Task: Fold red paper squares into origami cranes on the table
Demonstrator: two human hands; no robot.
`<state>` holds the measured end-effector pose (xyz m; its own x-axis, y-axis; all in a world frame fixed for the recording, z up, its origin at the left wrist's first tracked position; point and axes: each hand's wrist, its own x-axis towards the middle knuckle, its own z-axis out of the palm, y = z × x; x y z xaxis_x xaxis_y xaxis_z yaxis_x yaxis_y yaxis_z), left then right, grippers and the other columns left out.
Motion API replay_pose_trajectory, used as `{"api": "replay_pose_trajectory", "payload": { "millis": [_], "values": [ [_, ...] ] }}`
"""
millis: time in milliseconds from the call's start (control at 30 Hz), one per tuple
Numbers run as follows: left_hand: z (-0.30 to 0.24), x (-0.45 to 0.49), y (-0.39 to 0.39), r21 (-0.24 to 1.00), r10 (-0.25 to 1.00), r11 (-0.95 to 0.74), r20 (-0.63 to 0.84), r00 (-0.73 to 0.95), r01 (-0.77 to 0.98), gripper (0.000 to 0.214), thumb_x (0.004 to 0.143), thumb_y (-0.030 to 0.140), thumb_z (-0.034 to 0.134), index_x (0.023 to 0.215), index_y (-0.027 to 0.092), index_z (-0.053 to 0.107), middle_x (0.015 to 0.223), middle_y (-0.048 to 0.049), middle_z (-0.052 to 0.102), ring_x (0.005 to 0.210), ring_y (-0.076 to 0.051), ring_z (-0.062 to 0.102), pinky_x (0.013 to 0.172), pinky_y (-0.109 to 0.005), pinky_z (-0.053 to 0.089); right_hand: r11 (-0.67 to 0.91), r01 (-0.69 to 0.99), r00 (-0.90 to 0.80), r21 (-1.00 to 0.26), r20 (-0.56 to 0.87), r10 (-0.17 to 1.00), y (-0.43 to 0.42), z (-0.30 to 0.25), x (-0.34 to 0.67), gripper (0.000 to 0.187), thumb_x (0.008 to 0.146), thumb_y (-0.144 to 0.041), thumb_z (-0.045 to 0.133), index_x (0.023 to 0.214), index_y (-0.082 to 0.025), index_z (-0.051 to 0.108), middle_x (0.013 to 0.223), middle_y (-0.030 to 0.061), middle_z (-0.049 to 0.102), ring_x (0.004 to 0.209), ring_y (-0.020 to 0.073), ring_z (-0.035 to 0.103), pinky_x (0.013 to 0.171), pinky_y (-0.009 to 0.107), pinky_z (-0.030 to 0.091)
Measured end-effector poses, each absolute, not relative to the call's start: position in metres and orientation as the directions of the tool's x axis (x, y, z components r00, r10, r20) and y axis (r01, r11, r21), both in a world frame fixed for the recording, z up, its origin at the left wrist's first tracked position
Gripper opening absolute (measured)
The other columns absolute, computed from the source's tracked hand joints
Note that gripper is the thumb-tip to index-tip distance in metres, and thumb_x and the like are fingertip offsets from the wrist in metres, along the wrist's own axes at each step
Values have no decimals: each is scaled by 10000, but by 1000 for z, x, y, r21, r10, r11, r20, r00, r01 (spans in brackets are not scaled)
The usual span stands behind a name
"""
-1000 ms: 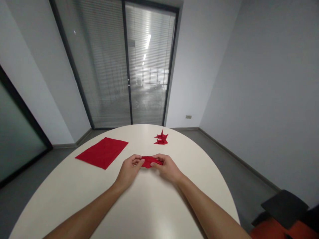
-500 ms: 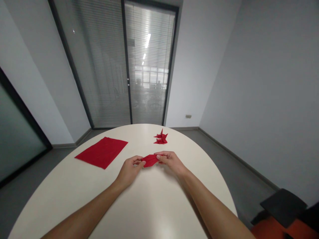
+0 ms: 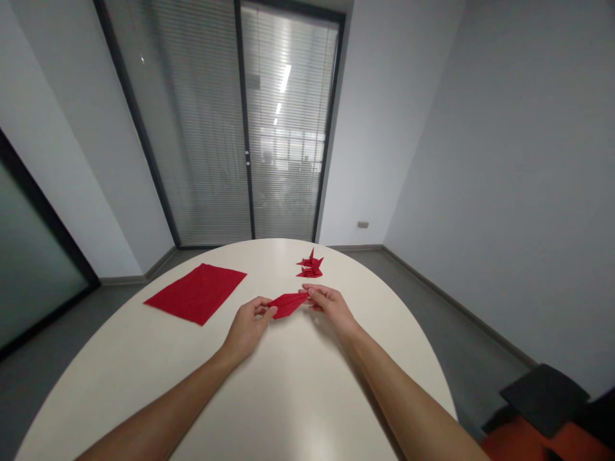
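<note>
A small piece of folded red paper point(image 3: 288, 305), narrow and pointed toward the right, is stretched between my hands just above the table. My left hand point(image 3: 248, 325) pinches its left end between thumb and fingers. At the right tip, my right hand point(image 3: 332, 308) grips the paper with thumb and forefinger. Beyond my right hand stand folded red paper cranes point(image 3: 311, 266), close together; their exact number is hard to make out. To the left lies a flat sheet of red paper point(image 3: 198, 293).
Everything rests on a round, cream-white table point(image 3: 269, 397). Past its far edge are glass panels with blinds point(image 3: 288, 192) and a pale wall. At the lower right, a black and orange chair point(image 3: 545, 397) stands beside the table.
My right hand has shifted slightly up and right, toward the paper's tip. More of the folded paper now shows between my hands, its right end narrower.
</note>
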<state>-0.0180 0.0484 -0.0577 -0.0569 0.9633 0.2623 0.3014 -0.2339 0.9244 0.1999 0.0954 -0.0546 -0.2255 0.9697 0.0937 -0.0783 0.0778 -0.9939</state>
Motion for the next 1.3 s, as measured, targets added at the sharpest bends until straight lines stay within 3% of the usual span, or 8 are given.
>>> {"api": "replay_pose_trajectory", "payload": {
  "millis": [100,233,400,600,800,1100,1300],
  "values": [
    [-59,-23,50,911,937,-254,315,-150,324,259,787,440,660,821,183,673,793,-54,753,782,-233,702,746,-332,536,107,-52,-102,-993,112,988,95,-54,199,513,715,-608,761,974,-167,720,903,112,750,818,221,696,751,350,517],
    [-62,-25,48,885,913,-298,374,-163,357,243,817,417,651,858,182,701,873,-67,766,835,-238,713,736,-317,555,80,12,-219,-997,76,973,84,-59,182,495,703,-631,760,810,-156,667,786,93,721,745,204,674,724,347,518],
    [-62,-16,39,855,920,-339,389,-51,392,220,849,367,644,956,197,731,946,-62,778,762,-214,724,707,-303,578,105,-21,-330,-994,106,938,66,-64,157,453,712,-588,779,880,-188,648,847,54,706,748,180,642,687,313,508],
    [-60,-9,34,827,896,-430,439,60,361,258,879,302,603,1092,209,714,1168,-78,729,1003,-228,700,751,-298,601,151,-81,-325,-985,169,930,63,-63,155,411,739,-524,787,930,-188,649,861,34,692,734,161,617,711,305,492],
    [-57,-8,32,859,910,-414,403,98,301,305,884,315,601,1151,191,678,1226,-110,693,1046,-239,684,736,-294,600,165,-90,-344,-982,187,920,64,-64,156,402,738,-526,786,916,-189,656,899,42,705,741,162,619,713,306,484],
    [-63,-13,40,921,936,-349,350,24,172,197,869,353,605,929,177,670,1179,-123,698,1019,-238,685,807,-326,575,190,-16,-365,-982,182,913,67,-64,159,396,775,-481,764,1011,-167,714,879,56,742,724,166,635,701,297,454],
    [-64,-15,42,930,948,-315,318,16,188,206,865,366,603,856,170,666,1257,-127,647,951,-217,668,673,-272,536,216,19,-324,-976,198,925,70,-66,163,354,778,-452,759,969,-155,732,861,65,740,700,166,616,684,300,454]
  ]
}}
